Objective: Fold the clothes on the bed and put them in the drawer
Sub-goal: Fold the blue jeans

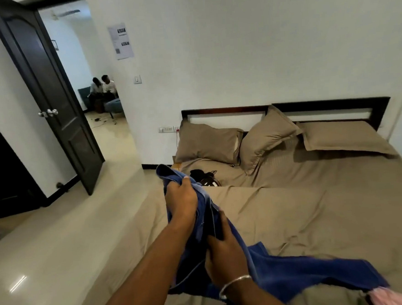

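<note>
A blue garment hangs between my two hands over the near left part of the bed. My left hand grips its upper end, raised above the mattress. My right hand, with a silver bangle at the wrist, holds the cloth lower down, fingers tucked into the folds. The garment's tail trails right across the brown sheet. A black garment with white print lies near the pillows. A pink cloth shows at the bottom right corner. No drawer is in view.
Three brown pillows lean at the dark headboard. A dark door stands open on the left, and two people sit on a sofa in the room beyond. Glossy tiled floor runs along the bed's left side.
</note>
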Demonstrator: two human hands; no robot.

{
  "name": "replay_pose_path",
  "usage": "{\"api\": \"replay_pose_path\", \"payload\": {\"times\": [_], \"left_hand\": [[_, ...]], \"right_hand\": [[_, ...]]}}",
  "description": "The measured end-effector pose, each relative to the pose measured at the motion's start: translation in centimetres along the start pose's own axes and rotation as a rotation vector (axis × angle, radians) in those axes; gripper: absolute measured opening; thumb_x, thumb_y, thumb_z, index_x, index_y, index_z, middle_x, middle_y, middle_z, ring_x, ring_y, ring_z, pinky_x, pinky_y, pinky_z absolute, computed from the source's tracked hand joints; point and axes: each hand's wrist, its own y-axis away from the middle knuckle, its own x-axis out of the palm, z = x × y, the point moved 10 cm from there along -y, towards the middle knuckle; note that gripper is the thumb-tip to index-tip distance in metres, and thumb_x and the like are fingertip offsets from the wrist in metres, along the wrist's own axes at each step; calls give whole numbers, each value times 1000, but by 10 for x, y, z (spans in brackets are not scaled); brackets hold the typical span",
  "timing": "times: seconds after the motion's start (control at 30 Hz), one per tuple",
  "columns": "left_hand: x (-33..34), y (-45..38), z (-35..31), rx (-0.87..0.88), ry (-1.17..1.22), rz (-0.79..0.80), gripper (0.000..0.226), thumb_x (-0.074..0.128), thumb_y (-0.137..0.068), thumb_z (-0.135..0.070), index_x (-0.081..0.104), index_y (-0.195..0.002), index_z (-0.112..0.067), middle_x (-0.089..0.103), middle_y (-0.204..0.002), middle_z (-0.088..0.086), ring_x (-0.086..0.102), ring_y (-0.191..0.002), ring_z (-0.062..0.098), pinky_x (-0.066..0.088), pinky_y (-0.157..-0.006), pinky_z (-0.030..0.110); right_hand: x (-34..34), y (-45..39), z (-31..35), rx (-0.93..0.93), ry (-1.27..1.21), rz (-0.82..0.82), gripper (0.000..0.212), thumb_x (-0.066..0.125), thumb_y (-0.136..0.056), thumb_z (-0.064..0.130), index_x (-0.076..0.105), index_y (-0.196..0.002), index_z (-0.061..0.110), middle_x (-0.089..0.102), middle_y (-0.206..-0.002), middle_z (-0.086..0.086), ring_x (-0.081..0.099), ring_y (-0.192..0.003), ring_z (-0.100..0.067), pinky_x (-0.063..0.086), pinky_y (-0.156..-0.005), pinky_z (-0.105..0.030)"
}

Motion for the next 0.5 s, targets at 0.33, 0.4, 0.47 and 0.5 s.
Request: {"api": "replay_pose_path", "payload": {"times": [0.33, 0.4, 0.47, 0.5], "left_hand": [[-5, -67, -20, -138, 149, -72, 31, 42, -102, -20, 58, -118, 2, 63, -110, 16, 59, -93, 32, 45, -78, 36], [-13, -96, -21, -170, 187, -59, 36, 42, -103, -20, 53, -126, 5, 60, -126, 21, 59, -111, 37, 48, -89, 40], [-18, -121, -25, -149, 137, -4, 40, 40, -102, -17, 49, -132, 7, 54, -134, 26, 54, -122, 41, 47, -96, 43], [-21, -135, -28, -130, 104, 12, 40, 40, -102, -16, 49, -133, 8, 53, -136, 27, 53, -123, 41, 47, -96, 43]], "right_hand": [[37, -2, -23, 220, 399, 445, 128, 35, -53, 103, -7, -155, 38, -16, -164, 1, 0, -151, -32, 15, -119, -56], [28, -15, -16, 195, 443, 432, 123, 23, -51, 106, 13, -154, 41, 6, -165, 1, 11, -150, -30, 28, -115, -51], [19, -27, -7, 194, 473, 425, 91, 34, -69, 93, 47, -138, 35, 38, -150, 2, 38, -137, -29, 45, -99, -42], [17, -35, -4, 189, 488, 436, 67, 43, -80, 77, 59, -125, 30, 51, -136, 1, 51, -124, -28, 48, -90, -37]]}}
